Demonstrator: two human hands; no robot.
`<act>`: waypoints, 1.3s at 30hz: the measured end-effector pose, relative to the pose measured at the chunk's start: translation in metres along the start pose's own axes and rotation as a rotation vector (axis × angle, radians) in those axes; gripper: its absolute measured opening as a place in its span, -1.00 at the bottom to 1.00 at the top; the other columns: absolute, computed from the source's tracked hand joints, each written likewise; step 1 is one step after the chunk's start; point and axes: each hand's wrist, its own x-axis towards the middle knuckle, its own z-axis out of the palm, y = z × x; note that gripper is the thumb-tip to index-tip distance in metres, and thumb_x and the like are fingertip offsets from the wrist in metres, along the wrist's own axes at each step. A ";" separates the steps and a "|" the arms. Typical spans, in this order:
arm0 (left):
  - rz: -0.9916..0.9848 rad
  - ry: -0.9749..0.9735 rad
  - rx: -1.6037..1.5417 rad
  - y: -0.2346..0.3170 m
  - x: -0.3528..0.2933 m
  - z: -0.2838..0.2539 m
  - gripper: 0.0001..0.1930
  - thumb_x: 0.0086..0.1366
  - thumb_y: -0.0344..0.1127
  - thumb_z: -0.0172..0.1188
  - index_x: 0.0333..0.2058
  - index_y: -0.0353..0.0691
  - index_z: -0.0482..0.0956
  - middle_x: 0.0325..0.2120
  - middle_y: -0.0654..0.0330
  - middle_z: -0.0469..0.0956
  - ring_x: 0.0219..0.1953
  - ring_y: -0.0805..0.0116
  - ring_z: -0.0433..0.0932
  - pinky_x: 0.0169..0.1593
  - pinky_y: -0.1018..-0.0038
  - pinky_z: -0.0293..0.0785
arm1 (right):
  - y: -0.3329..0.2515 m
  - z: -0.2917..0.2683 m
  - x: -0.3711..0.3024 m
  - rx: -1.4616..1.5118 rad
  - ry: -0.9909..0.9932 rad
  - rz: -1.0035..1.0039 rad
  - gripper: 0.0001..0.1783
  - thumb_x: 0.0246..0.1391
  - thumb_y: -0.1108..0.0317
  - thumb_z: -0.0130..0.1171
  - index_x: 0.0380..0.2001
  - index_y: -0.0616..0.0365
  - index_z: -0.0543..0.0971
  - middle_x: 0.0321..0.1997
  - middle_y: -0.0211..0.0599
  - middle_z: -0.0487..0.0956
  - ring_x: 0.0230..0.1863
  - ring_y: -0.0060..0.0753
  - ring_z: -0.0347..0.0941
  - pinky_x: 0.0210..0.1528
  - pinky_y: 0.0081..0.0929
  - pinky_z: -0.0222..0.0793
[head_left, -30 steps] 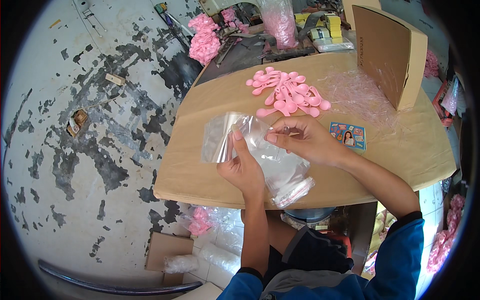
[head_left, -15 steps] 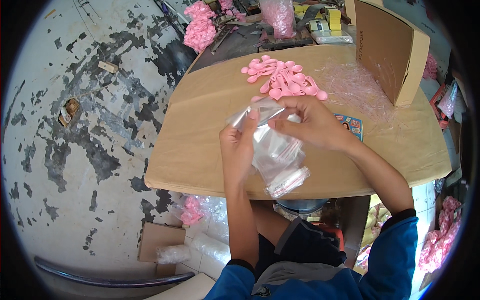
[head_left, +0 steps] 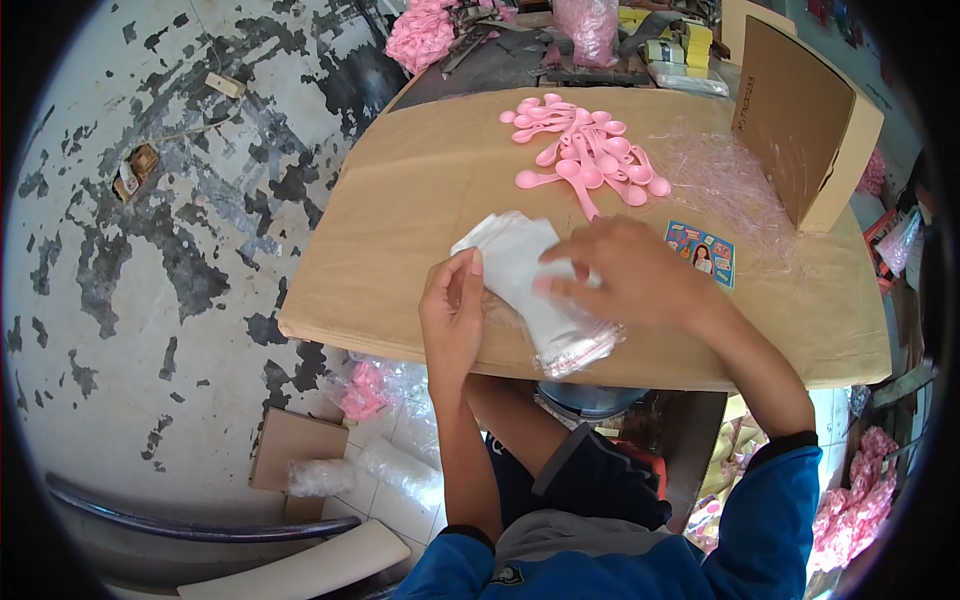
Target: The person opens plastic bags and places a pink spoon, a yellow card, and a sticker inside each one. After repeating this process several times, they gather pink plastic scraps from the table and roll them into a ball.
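Observation:
A stack of clear plastic bags (head_left: 520,262) hangs over the near part of the table, its lower end fanned out and edged with reddish lines. My left hand (head_left: 452,305) pinches the stack's left edge between thumb and fingers. Over the right side of the stack is my right hand (head_left: 630,270), smeared by motion, with thumb and forefinger apart and nothing visible between them. Beyond the hands lies a loose pile of pink plastic spoons (head_left: 585,150). A blue printed card (head_left: 703,254) rests to the right of my right hand.
Brown paper covers the table (head_left: 370,240). On its right stand an upright cardboard box (head_left: 795,120) and a heap of thin clear strips (head_left: 715,175). A pink wrapped bundle (head_left: 586,32) and yellow packs (head_left: 690,45) sit at the back. Plastic-wrapped rolls (head_left: 400,470) lie on the floor.
My right hand has come away from the bags' upper edge and moved right and down. The bags now spread flatter, held by my left hand. The view has shifted slightly.

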 end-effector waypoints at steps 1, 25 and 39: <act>-0.002 0.003 -0.001 0.000 -0.006 0.001 -0.69 0.41 -0.26 0.13 -0.03 -0.41 0.53 -0.09 0.09 0.52 -0.08 0.39 0.50 0.03 0.49 0.39 | 0.006 -0.003 0.000 0.164 0.048 0.072 -0.56 0.25 0.01 0.05 -0.14 0.18 0.64 -0.31 0.00 0.63 -0.14 0.01 0.56 0.05 -0.14 0.39; 0.293 0.168 0.651 -0.102 -0.134 -0.034 -0.47 0.40 -0.27 -0.06 0.27 -0.42 0.18 0.29 -0.18 0.17 0.36 -0.18 0.10 0.40 0.08 -0.07 | 0.081 -0.021 -0.044 -0.005 0.245 -0.070 -0.80 0.14 0.33 0.19 -0.27 0.24 0.64 -0.30 -0.16 0.64 -0.26 -0.08 0.53 -0.18 -0.24 0.46; -0.223 -0.784 1.028 -0.135 -0.298 -0.031 -0.03 0.29 0.13 0.13 0.37 -0.38 -0.20 0.33 -0.55 -0.34 0.41 -0.44 -0.42 0.35 -0.27 -0.40 | 0.154 -0.039 -0.101 0.185 0.340 0.142 -0.55 0.35 0.24 -0.02 -0.58 0.33 0.47 -0.66 -0.34 0.42 -0.59 -0.56 0.34 -0.53 -0.49 0.22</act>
